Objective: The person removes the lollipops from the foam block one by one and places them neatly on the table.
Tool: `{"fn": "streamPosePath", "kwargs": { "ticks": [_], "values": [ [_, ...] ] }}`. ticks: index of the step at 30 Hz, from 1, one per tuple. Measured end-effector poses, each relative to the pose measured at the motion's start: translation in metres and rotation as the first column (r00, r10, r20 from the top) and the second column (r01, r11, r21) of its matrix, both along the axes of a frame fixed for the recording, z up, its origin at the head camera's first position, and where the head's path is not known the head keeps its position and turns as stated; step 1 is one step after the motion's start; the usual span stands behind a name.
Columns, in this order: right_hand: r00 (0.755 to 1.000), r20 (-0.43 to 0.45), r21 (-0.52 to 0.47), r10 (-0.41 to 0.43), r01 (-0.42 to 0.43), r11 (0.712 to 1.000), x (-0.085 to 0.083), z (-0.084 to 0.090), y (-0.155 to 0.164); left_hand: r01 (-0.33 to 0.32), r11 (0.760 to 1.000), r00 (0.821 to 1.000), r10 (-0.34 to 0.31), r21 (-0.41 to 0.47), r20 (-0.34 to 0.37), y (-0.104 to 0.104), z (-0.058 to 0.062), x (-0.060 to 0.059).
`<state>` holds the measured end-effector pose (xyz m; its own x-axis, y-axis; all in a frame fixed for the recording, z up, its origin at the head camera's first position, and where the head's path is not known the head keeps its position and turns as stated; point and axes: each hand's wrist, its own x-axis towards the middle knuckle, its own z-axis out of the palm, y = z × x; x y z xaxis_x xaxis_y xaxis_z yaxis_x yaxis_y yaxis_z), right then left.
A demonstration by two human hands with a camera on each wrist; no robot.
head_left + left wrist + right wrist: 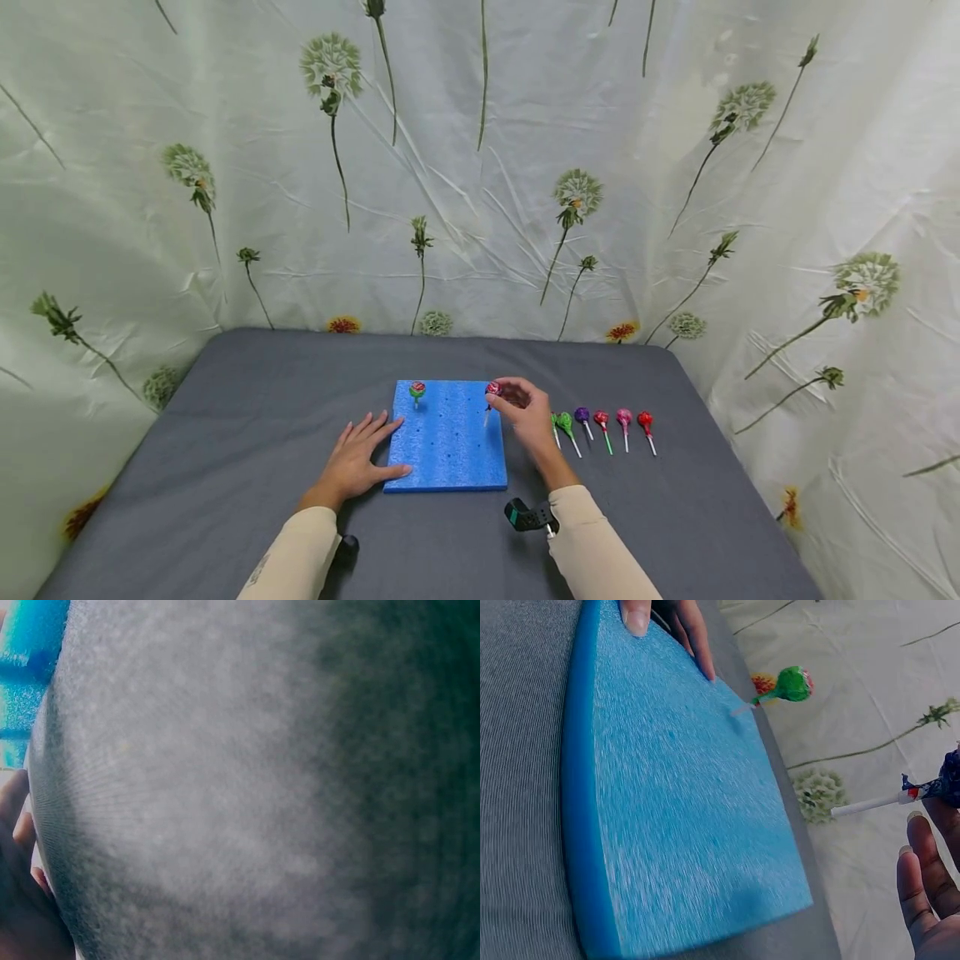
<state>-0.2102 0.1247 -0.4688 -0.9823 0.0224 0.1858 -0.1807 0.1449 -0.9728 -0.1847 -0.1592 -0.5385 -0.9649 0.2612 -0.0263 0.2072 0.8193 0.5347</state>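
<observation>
A blue foam board [453, 467] with small holes lies flat on the table. My left hand [352, 467] rests along its left side, fingers spread, with the thumb over the front-left part. In its back-left corner a lollipop in a green and red wrapper [417, 389] stands upright on its stick. Over the back-right part, my right hand [531, 415] pinches a lollipop [870, 805] by its dark blue wrapped head. That lollipop's white stick points down at the board, and the right wrist view shows its tip bare.
Right of the board, several lollipops lie in a row, among them a green one [566, 422], a purple one [582, 415], a pink one [624, 419] and a red one [646, 421]. The grey table [300, 375] backs onto a floral curtain [480, 208].
</observation>
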Motion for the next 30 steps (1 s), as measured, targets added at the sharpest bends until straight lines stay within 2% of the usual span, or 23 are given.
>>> {"fn": "streamPosePath", "kwargs": {
  "ticks": [3, 7, 11, 15, 30],
  "values": [
    [1.0, 0.008, -0.015, 0.009, -0.009, 1.0, 0.003, 0.005, 0.008, 0.001, 1.0, 1.0, -0.001, -0.004, -0.008, -0.001, 0.0, -0.002],
    [1.0, -0.007, 0.017, 0.01, -0.01, 1.0, 0.015, 0.021, 0.019, 0.006, 1.0, 1.0, -0.006, -0.003, -0.001, -0.002, -0.001, -0.005],
    [1.0, 0.026, 0.057, -0.016, 0.015, 0.998, 0.024, 0.033, 0.03, 0.01, 1.0, 1.0, -0.01, 0.001, 0.007, -0.001, -0.002, -0.01],
    [0.998, 0.054, 0.092, -0.044, 0.039, 0.995, 0.028, 0.032, 0.041, 0.009, 1.0, 1.0, -0.009, 0.002, -0.001, -0.003, -0.003, -0.015],
    [0.989, 0.102, 0.132, -0.106, 0.092, 0.987, 0.053, 0.015, 0.079, 0.011, 1.0, 1.0, -0.011, 0.002, 0.008, -0.004, -0.003, -0.015]
  ]
}}
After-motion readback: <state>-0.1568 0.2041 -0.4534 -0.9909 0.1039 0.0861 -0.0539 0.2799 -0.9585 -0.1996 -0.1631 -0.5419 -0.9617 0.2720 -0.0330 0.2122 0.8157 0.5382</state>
